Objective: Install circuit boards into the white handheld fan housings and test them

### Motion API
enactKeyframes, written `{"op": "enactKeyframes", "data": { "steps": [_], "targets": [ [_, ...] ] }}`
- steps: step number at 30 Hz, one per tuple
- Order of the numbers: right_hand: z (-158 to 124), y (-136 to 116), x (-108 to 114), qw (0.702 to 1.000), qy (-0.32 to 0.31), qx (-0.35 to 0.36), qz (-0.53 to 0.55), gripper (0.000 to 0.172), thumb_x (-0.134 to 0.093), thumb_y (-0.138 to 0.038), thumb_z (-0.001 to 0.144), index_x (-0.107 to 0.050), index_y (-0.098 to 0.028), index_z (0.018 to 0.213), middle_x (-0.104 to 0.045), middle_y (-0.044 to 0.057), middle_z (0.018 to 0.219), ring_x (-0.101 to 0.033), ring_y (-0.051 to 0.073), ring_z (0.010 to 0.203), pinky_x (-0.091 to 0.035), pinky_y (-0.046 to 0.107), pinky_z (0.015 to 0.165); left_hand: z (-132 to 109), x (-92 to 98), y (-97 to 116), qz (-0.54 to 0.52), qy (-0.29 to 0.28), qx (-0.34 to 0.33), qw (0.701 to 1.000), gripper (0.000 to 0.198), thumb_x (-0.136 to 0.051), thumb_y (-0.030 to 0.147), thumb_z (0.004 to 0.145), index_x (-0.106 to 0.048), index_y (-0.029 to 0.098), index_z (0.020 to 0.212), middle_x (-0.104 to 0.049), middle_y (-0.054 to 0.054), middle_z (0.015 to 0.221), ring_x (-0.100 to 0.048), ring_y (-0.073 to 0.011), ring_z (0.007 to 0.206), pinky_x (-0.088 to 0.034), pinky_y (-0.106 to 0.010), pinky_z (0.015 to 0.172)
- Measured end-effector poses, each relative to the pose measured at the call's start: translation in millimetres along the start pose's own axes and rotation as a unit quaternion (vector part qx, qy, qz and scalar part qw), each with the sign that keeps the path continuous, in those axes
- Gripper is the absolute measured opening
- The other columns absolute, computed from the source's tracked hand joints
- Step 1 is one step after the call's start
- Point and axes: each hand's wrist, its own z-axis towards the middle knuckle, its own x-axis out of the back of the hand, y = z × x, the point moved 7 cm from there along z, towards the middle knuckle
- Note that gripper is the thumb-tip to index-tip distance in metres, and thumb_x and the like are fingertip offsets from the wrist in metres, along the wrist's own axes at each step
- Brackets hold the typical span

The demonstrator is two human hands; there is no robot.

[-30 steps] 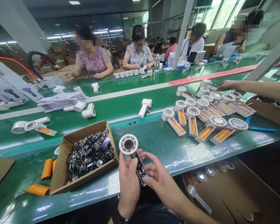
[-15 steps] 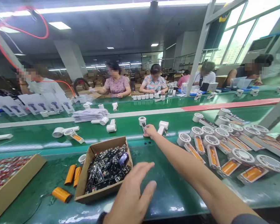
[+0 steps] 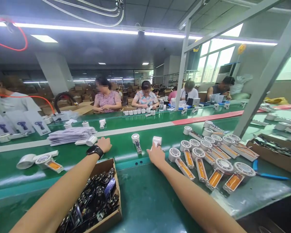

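Observation:
My right hand [image 3: 157,154] is closed round the handle of a white handheld fan housing [image 3: 157,140] on the green work surface. Just left of it lies another fan housing [image 3: 135,138], its handle showing a dark circuit board [image 3: 138,147]. My left hand [image 3: 104,144], with a watch at the wrist, reaches over the surface with curled fingers. What those fingers hold, if anything, is hidden. Beside it a white fan housing [image 3: 91,140] lies by a stack of printed sheets [image 3: 71,135]. Below my left forearm is a cardboard box [image 3: 118,197] of black circuit boards [image 3: 94,197].
Several fan housings with orange batteries [image 3: 200,168] crowd the right side. Another box of boards [image 3: 278,147] and a blue tool [image 3: 273,176] lie farther right. A grey post [image 3: 262,72] rises there. Several people sit across the line, one in a patterned top [image 3: 145,96].
My left hand has moved from above the near surface forward to beside the sheet stack. My right hand has left the housing with the circuit board and gone right to the neighbouring one. The view has turned right.

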Motion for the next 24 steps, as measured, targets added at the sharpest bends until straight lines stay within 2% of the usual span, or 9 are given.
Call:
{"op": "enactKeyframes", "data": {
  "steps": [2, 5, 9, 11, 14, 17, 18, 21, 24],
  "targets": [
    [11, 1, 0, 1.000, -0.007, -0.024, 0.003, 0.035, -0.060, -0.033, 0.094, -0.055, -0.017, 0.125, -0.058, 0.009, 0.125, -0.062, 0.024, 0.104, -0.054, 0.045, 0.087, 1, -7.6, 14, 0.005, -0.004, -0.021, 1.000, 0.035, -0.060, 0.033, 0.091, -0.057, 0.017, 0.122, -0.060, -0.010, 0.123, -0.063, -0.0242, 0.103, -0.054, -0.045, 0.085],
    [26, -1, 8, 0.999, -0.016, -0.046, 0.016, 0.033, -0.060, -0.032, 0.094, -0.056, -0.017, 0.124, -0.060, 0.009, 0.122, -0.063, 0.023, 0.102, -0.055, 0.043, 0.084, -5, -12.8, 48, -0.002, -0.010, -0.084, 0.996, 0.034, -0.059, 0.033, 0.091, -0.058, 0.017, 0.121, -0.060, -0.010, 0.125, -0.061, -0.0249, 0.107, -0.051, -0.048, 0.090],
    [18, 0, 30, 0.999, -0.016, 0.005, 0.042, 0.033, -0.059, -0.031, 0.094, -0.055, -0.017, 0.124, -0.060, 0.009, 0.122, -0.063, 0.023, 0.101, -0.055, 0.043, 0.084, -39, -5.0, 92, -0.043, -0.028, -0.179, 0.983, 0.037, -0.054, 0.026, 0.091, -0.059, 0.013, 0.125, -0.063, -0.015, 0.126, -0.057, -0.0299, 0.119, -0.042, -0.043, 0.101],
    [-9, 5, 40, 0.996, -0.018, 0.064, 0.052, 0.036, -0.061, -0.024, 0.092, -0.053, -0.018, 0.127, -0.058, 0.009, 0.124, -0.061, 0.023, 0.104, -0.052, 0.043, 0.088, -66, 0.8, 106, -0.073, -0.046, -0.216, 0.973, 0.041, -0.053, 0.026, 0.089, -0.060, 0.014, 0.127, -0.065, -0.015, 0.126, -0.058, -0.0313, 0.119, -0.041, -0.040, 0.101],
    [-80, 19, 45, 0.985, -0.044, 0.157, 0.062, 0.054, -0.064, -0.004, 0.080, -0.050, -0.022, 0.130, -0.054, 0.008, 0.125, -0.058, 0.020, 0.111, -0.046, 0.034, 0.097, -114, 1.5, 116, -0.112, -0.080, -0.244, 0.960, 0.041, -0.056, 0.030, 0.085, -0.063, 0.020, 0.125, -0.069, -0.011, 0.123, -0.062, -0.0310, 0.113, -0.044, -0.039, 0.097],
    [-158, 39, 36, 0.973, -0.081, 0.206, 0.064, 0.050, -0.058, 0.003, 0.076, -0.057, -0.022, 0.119, -0.053, 0.009, 0.124, -0.061, 0.022, 0.106, -0.050, 0.033, 0.091, -170, -15.2, 123, -0.161, -0.119, -0.267, 0.943, 0.036, -0.057, 0.031, 0.084, -0.068, 0.024, 0.117, -0.073, -0.010, 0.113, -0.066, -0.0317, 0.105, -0.049, -0.041, 0.091],
    [-179, 43, 32, 0.970, -0.074, 0.225, 0.056, 0.051, -0.055, 0.006, 0.075, -0.058, -0.022, 0.117, -0.054, 0.010, 0.122, -0.062, 0.023, 0.104, -0.052, 0.034, 0.087, -189, -23.8, 126, -0.194, -0.129, -0.270, 0.934, 0.036, -0.057, 0.030, 0.084, -0.068, 0.024, 0.118, -0.073, -0.010, 0.111, -0.067, -0.0319, 0.103, -0.050, -0.042, 0.090],
    [-221, 48, 16, 0.969, -0.030, 0.243, 0.036, 0.042, -0.049, 0.006, 0.077, -0.061, -0.019, 0.109, -0.060, 0.013, 0.109, -0.061, 0.028, 0.100, -0.055, 0.040, 0.084, -229, -50.0, 130, -0.324, -0.104, -0.229, 0.912, 0.038, -0.058, 0.023, 0.081, -0.067, 0.025, 0.118, -0.071, -0.012, 0.117, -0.067, -0.0313, 0.105, -0.050, -0.043, 0.093],
    [-238, 43, 7, 0.962, 0.017, 0.261, 0.081, 0.032, -0.043, 0.001, 0.084, -0.062, -0.016, 0.104, -0.061, 0.017, 0.112, -0.059, 0.030, 0.103, -0.053, 0.047, 0.088, -249, -76.0, 121, -0.452, -0.060, -0.126, 0.881, 0.035, -0.056, 0.020, 0.083, -0.067, 0.025, 0.117, -0.070, -0.011, 0.117, -0.068, -0.0271, 0.102, -0.053, -0.040, 0.089]
  ]
}}
